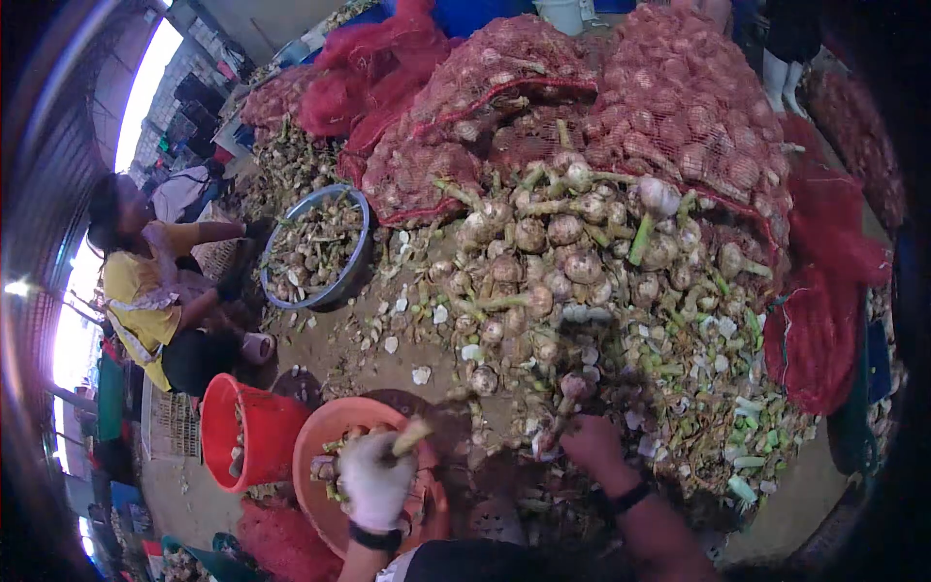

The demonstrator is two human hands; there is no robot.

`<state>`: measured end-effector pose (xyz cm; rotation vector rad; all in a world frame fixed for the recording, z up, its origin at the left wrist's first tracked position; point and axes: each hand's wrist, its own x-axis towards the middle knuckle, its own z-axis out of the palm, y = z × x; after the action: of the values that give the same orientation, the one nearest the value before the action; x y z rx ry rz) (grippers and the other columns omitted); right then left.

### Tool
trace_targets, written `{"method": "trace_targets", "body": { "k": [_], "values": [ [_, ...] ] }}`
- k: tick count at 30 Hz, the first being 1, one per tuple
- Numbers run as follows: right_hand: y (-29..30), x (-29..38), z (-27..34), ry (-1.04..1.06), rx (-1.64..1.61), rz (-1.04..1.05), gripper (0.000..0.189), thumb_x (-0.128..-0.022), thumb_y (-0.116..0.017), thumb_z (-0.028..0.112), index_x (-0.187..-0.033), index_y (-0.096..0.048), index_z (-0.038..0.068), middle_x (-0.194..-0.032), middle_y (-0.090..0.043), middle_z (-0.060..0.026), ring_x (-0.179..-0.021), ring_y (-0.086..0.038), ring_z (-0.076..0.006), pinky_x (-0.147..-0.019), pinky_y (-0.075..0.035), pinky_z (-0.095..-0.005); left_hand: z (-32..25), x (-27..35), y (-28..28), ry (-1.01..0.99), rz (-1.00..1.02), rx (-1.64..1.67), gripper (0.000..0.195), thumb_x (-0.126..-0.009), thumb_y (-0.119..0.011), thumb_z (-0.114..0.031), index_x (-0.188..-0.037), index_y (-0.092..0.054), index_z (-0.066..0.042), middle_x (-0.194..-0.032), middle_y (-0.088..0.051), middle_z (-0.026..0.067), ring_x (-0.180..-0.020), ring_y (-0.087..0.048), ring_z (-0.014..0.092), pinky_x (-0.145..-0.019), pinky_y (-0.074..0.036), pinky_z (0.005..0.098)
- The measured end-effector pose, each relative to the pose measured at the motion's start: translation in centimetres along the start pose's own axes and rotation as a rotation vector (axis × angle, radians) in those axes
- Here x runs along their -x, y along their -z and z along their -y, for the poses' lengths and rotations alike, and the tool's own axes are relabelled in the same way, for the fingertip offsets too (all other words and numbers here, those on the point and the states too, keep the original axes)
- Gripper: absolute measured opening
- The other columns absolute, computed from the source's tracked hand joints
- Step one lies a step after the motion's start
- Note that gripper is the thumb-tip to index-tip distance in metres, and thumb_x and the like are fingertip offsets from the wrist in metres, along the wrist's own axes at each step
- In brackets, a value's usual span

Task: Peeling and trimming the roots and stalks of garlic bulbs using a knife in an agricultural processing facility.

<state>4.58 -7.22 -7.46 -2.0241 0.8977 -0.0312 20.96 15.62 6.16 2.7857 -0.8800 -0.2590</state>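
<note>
My left hand [378, 480], in a white glove and blurred by motion, is over an orange plastic basin [320, 422]. Its fingers are closed on a garlic bulb, mostly hidden, whose cut stem [412, 436] juts out to the upper right. Under the glove the basin holds trimmed garlic. My bare right hand [593, 447], with a dark band at the wrist, is curled low over the littered floor. Just above its fingers a garlic bulb with stem [573, 389] lies in front of a heap of untrimmed garlic [538, 269]. Whether that hand holds anything is hidden.
Red mesh sacks [676, 109] full of garlic slump behind the heap. Left of the basin a red bucket [254, 436] lies tilted. A grey-blue tub [364, 240] of garlic stands before a seated person [145, 298] in yellow. Peelings and cut stems [749, 436] cover the right side.
</note>
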Motion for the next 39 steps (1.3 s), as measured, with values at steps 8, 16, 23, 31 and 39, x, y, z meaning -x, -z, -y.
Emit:
{"method": "trace_targets", "body": {
  "k": [8, 16, 23, 31, 39],
  "values": [
    [-1.5, -0.7, 1.0, -0.071, -0.32, -0.108, 0.025, -0.072, -0.061, 0.024, -0.086, -0.064, 0.004, -0.074, -0.062, -0.0191, -0.074, -0.061, -0.038, -0.069, -0.049, -0.0449, -6.0, -10.4, -12.9, 0.265, 0.238, 0.252, 0.087, -0.068, -0.072, -0.019, -0.138, -0.023, -0.004, -0.124, -0.046, 0.0277, -0.109, -0.054, 0.041, -0.091, -0.045, 0.0463],
    [1.4, 0.3, 1.9, 0.078, 0.157, -0.088, 0.02, -0.068, -0.068, 0.026, -0.081, -0.066, 0.01, -0.074, -0.063, -0.0124, -0.073, -0.062, -0.0322, -0.065, -0.05, -0.0418, -6.3, -7.9, -14.5, 0.077, 0.094, 0.449, 0.068, -0.065, -0.079, -0.033, -0.114, -0.045, 0.0, -0.098, -0.063, 0.0182, -0.089, -0.064, 0.031, -0.078, -0.05, 0.0419],
    [-0.3, 1.5, 4.6, 0.555, 0.225, -0.227, 0.016, -0.063, -0.066, 0.02, -0.068, -0.053, 0.01, -0.066, -0.055, -0.0099, -0.064, -0.059, -0.03, -0.057, -0.047, -0.0423, -6.7, -4.2, -9.5, -0.219, -0.125, 0.78, 0.069, -0.065, -0.082, -0.013, -0.117, -0.037, -0.002, -0.092, -0.06, 0.0056, -0.081, -0.06, 0.017, -0.07, -0.05, 0.0284],
    [-1.2, 1.8, 4.2, 0.558, 0.229, -0.289, 0.005, -0.069, -0.057, 0.014, -0.069, -0.054, 0.011, -0.064, -0.056, -0.0095, -0.06, -0.059, -0.0304, -0.051, -0.046, -0.0432, -6.2, -1.8, -8.5, -0.002, 0.093, 1.404, 0.057, -0.069, -0.078, -0.011, -0.11, -0.041, 0.002, -0.096, -0.06, 0.0118, -0.081, -0.06, 0.014, -0.068, -0.05, 0.0286],
    [0.1, 1.3, 3.1, -0.032, -0.303, 0.009, 0.021, -0.075, -0.063, 0.023, -0.087, -0.064, 0.006, -0.076, -0.063, -0.0143, -0.065, -0.061, -0.0314, -0.059, -0.048, -0.041, -7.1, -1.5, -2.2, 0.029, -0.121, 0.924, 0.068, -0.056, -0.081, -0.005, -0.112, -0.042, 0.0, -0.108, -0.056, 0.0149, -0.098, -0.058, 0.022, -0.086, -0.047, 0.0329]
  ]
}}
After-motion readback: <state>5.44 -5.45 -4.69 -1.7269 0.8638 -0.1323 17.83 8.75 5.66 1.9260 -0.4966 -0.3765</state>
